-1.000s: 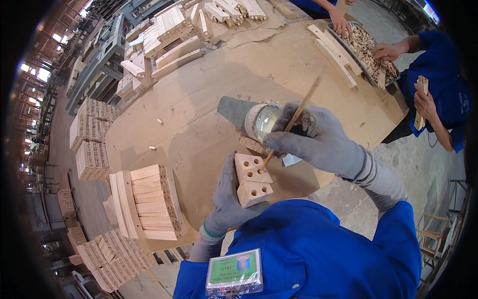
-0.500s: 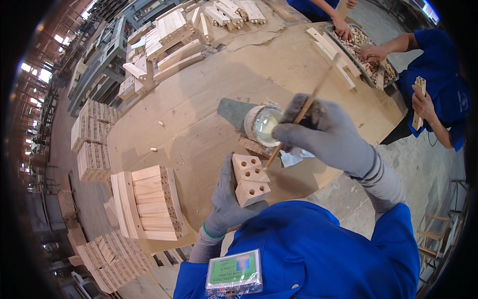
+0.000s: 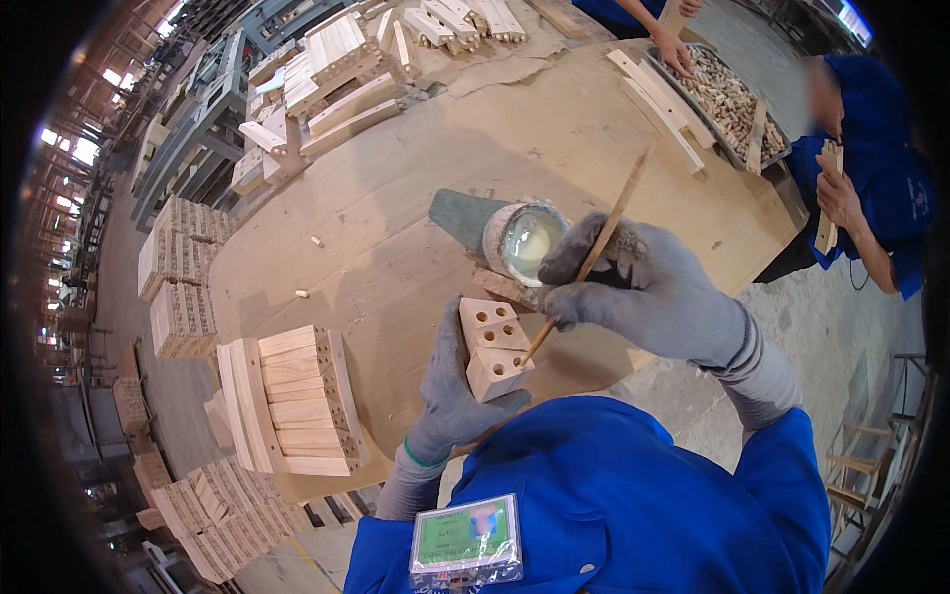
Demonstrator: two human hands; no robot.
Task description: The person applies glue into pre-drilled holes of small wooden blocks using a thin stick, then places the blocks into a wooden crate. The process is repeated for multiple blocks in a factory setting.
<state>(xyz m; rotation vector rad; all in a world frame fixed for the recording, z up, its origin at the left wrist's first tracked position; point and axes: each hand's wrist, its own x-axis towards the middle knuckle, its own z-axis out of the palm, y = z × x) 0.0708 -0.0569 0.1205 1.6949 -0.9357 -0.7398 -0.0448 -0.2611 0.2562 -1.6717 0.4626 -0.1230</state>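
My gloved left hand (image 3: 442,391) is wrapped round a small stack of wooden pieces (image 3: 492,344), their drilled ends facing up in pairs of holes. In my gloved right hand (image 3: 643,282) a thin wooden stick (image 3: 618,208) is pinched between thumb and fingers. The stick's lower tip meets a hole in the nearest piece. Just beyond both hands stands a crusted pot (image 3: 505,238) of whitish liquid, probably glue.
A bundle of wooden slats (image 3: 297,401) lies at the table's left. Loose dowels (image 3: 303,293) rest on the brown tabletop (image 3: 396,198). More wooden pieces (image 3: 336,54) pile up at the back. Co-workers in blue stand at the right by a tray of dowels (image 3: 727,104).
My right hand has come down and nearer, bringing the stick's tip from beside the pieces onto the nearest one's hole. A co-worker's hand has left the dowel tray.
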